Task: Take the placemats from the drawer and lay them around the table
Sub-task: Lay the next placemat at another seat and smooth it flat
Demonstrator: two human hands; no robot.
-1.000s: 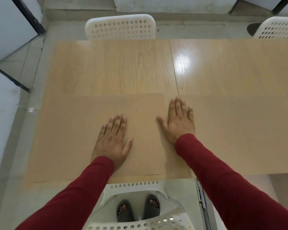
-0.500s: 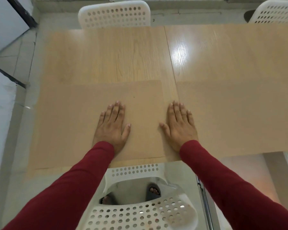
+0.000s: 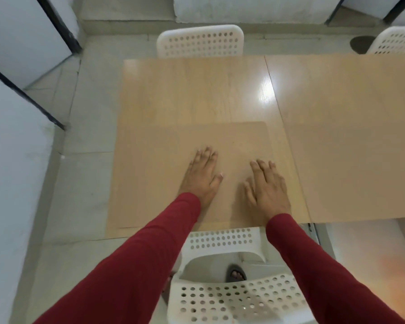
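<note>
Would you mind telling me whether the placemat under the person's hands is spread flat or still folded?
Spread flat. The placemat lies in one even layer on the table, with no crease showing, and the left hand and right hand rest open on it.

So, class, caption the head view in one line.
Both hands, left and right, rest flat on a placemat.

a tan placemat (image 3: 154,174) lies flat at the near left end of the pale wood worktop (image 3: 197,90). the left hand (image 3: 200,177) and right hand (image 3: 265,188) both rest palm-down on it with fingers straight. a second placemat (image 3: 351,169) lies just beside it to the right. white perforated chairs stand at the near edge (image 3: 232,298) and far edge (image 3: 200,42).
</note>
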